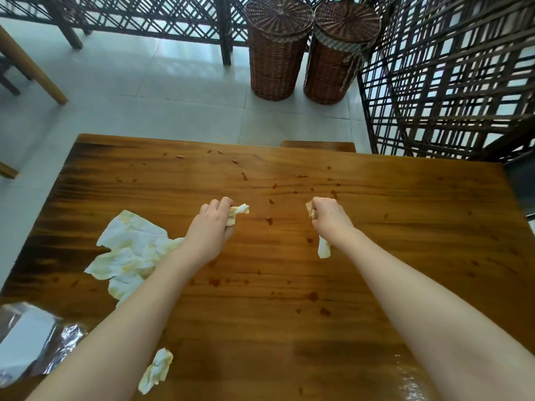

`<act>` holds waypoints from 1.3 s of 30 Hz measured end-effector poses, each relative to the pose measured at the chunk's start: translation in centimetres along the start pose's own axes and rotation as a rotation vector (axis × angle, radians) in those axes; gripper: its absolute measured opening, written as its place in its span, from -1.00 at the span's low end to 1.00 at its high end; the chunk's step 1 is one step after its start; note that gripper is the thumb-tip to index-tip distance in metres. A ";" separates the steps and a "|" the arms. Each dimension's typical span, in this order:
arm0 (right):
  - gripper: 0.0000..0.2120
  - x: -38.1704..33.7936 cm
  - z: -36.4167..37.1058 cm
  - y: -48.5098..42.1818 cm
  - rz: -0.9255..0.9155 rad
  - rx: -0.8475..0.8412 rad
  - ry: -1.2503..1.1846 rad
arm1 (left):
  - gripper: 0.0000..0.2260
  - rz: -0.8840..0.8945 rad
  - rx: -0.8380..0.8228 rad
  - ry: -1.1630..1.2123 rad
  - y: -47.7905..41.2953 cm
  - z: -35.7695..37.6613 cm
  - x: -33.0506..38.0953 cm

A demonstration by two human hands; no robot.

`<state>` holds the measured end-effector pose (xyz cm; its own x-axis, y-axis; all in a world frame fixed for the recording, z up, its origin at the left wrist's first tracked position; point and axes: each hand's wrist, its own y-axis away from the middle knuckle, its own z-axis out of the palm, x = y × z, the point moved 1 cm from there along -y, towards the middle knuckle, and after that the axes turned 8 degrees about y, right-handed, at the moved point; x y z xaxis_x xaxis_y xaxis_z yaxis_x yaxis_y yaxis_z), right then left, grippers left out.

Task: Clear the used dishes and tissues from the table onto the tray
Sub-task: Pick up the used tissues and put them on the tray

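- Both hands grip dirty tissues: left hand (pixel 212 227) curls round a small tissue (pixel 239 210), right hand (pixel 330 219) round a long tissue (pixel 323 248).
- Left of the left hand, a pile of crumpled tissues (pixel 130 253) lies on the table (pixel 405 227).
- Nearer the person, beside the left arm, lies a tissue scrap (pixel 156 370).

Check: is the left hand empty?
No, the left hand grips a crumpled yellow-stained white tissue that sticks out past its curled fingers.

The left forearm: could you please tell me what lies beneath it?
A pile of stained tissues on the table runs under the left forearm; how far it extends beneath is hidden.
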<state>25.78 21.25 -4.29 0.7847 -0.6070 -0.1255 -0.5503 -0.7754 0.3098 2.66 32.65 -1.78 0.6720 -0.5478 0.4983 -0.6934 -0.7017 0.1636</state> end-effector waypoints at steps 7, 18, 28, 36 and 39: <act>-0.87 5.7 -2.3 5.6 0.079 0.041 -0.007 | -0.68 0.111 -0.058 -0.020 -0.2 2.0 4.7; -0.86 20.7 -2.7 19.4 0.364 0.136 -0.105 | -0.79 0.351 -0.190 -0.128 2.4 7.1 17.5; -0.81 33.6 -0.4 32.7 0.435 0.163 -0.127 | -0.76 0.471 -0.274 -0.230 9.2 15.1 30.5; -0.87 45.2 0.3 43.3 0.557 0.166 -0.138 | -0.72 0.550 -0.295 -0.235 14.4 22.0 41.4; -0.88 49.2 0.7 46.4 0.609 0.206 -0.160 | -0.72 0.586 -0.309 -0.242 16.0 24.2 45.5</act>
<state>38.69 -44.71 3.27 0.2724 -0.9536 -0.1279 -0.9381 -0.2928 0.1850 28.47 -14.51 2.90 0.1798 -0.9070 0.3807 -0.9768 -0.1187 0.1785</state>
